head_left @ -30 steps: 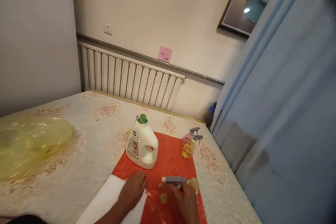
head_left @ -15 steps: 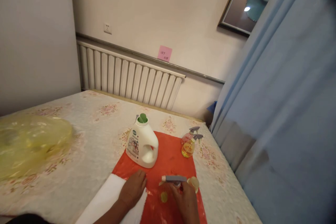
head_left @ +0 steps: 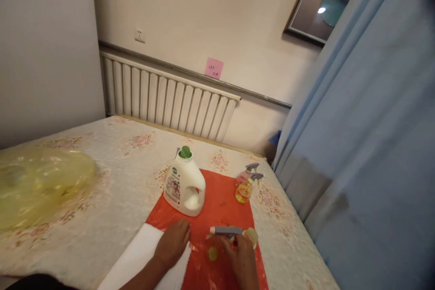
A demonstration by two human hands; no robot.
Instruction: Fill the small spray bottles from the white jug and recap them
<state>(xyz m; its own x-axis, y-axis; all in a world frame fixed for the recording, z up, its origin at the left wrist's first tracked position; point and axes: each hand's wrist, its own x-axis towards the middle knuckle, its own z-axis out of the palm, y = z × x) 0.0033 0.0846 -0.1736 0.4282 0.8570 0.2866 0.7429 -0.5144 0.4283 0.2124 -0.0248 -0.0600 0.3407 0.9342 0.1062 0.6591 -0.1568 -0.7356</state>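
Note:
My left hand (head_left: 172, 242) lies flat, fingers together, on the edge of a white cloth (head_left: 136, 260) and a red mat (head_left: 220, 208). My right hand (head_left: 239, 256) is closed around a small clear spray bottle with a grey trigger head (head_left: 226, 230) that holds greenish liquid, standing on the mat. A white detergent jug with a green cap (head_left: 184, 186) stands on the mat beyond my left hand. Two small spray bottles, one yellow (head_left: 245, 190) and one pink (head_left: 242, 176), stand at the mat's far right corner.
The mat lies on a bed with a floral cream cover (head_left: 102, 181). A yellow plastic bag (head_left: 37, 186) sits at the left. A white radiator (head_left: 166, 97) runs along the wall behind. A blue curtain (head_left: 367, 145) hangs close on the right.
Almost nothing has moved. Both hands stay where they were; the view has shifted very slightly.

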